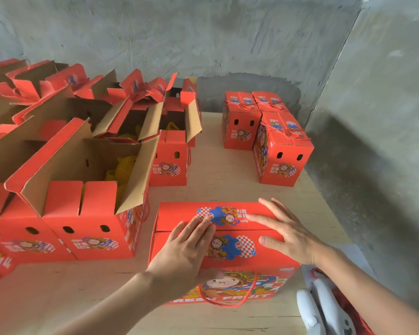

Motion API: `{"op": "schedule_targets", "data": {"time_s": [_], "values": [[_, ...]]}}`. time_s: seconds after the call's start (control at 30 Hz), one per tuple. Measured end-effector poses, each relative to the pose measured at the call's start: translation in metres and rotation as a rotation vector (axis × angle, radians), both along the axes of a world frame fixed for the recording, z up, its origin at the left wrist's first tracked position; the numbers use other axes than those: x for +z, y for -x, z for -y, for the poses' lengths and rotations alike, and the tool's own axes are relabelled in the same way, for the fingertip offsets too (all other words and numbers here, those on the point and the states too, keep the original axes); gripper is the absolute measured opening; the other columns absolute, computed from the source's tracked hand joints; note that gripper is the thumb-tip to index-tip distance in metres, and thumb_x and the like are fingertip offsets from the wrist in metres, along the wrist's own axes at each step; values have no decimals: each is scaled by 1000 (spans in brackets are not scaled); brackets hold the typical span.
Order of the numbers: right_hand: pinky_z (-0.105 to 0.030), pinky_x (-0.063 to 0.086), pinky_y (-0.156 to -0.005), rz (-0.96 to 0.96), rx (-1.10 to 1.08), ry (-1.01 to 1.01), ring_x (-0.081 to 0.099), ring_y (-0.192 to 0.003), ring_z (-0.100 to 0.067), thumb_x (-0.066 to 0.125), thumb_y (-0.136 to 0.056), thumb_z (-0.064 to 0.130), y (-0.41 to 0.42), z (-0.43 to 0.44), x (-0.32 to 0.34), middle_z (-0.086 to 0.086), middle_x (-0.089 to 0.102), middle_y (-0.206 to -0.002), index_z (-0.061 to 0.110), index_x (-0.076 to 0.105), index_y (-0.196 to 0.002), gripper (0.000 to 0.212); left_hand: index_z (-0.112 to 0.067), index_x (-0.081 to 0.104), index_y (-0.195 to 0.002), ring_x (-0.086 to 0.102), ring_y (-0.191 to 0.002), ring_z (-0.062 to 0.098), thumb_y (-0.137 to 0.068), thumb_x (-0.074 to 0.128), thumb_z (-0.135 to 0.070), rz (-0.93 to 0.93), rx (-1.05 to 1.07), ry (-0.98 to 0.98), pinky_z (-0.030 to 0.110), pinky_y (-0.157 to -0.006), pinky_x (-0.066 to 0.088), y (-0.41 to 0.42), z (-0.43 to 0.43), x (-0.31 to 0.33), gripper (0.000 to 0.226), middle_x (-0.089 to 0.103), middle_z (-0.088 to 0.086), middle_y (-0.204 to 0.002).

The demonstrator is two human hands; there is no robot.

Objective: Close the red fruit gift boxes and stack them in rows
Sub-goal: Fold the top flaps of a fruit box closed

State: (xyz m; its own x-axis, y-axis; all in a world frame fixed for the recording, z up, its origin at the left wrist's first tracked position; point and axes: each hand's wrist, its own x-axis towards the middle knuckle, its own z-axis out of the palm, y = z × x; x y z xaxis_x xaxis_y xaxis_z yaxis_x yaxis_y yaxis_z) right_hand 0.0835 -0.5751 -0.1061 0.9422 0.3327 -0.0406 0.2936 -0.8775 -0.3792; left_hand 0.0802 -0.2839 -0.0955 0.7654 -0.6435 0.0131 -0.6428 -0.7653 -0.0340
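Plywood board [228,180], concrete wall [203,32] behind the box [271,259].
Left hand [182,252], right hand [288,233] — fingers straight, spread — press flat on its closed lid.

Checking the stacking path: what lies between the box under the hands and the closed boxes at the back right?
Nothing: only bare wooden tabletop lies between the near box and the closed boxes, as the head view shows.
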Motion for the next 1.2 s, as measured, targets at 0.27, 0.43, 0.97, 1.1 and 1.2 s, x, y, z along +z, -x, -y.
{"op": "schedule_targets", "data": {"time_s": [0.27,0.43,0.97,1.1,1.2], "values": [[-38,4,-119,-6,3,4,-16,-143,-5,40,-82,68,-1,1,1,23,-6,-154,66,19,-131,53,-41,-48,-124,-46,-129,24,-37,49,-96,-339,210,81,46,-108,-21,-29,-47,-8,140,-62,-7,-126],[-36,5,-118,-42,-121,-219,-16,-142,0,47,-81,60,4,-3,-4,16,-14,-156,59,19,-135,61,-41,-32,-133,-12,-145,15,-32,76,-75,-563,375,663,29,-111,24,-7,-47,-15,152,-39,-7,-148],[-43,-5,-117,-16,19,193,3,-146,-11,43,-80,74,-26,-47,21,13,13,-154,43,17,-144,76,-27,-5,-150,12,-144,17,-42,73,-77,-470,338,566,26,-113,21,-10,-57,-22,142,-10,-5,-157],[-37,22,-107,-77,-86,234,26,-131,-20,34,-81,77,-39,-76,21,3,29,-142,38,9,-149,83,-26,20,-150,18,-143,12,-56,78,-64,-380,352,537,27,-113,21,-26,-59,-17,117,9,-4,-159],[-41,25,-107,-80,-227,322,27,-134,-27,32,-80,79,-41,-76,24,-9,31,-144,29,10,-150,90,-16,35,-145,29,-140,15,-68,75,-56,-325,375,509,26,-111,24,-48,-53,-7,96,29,3,-154]]}}
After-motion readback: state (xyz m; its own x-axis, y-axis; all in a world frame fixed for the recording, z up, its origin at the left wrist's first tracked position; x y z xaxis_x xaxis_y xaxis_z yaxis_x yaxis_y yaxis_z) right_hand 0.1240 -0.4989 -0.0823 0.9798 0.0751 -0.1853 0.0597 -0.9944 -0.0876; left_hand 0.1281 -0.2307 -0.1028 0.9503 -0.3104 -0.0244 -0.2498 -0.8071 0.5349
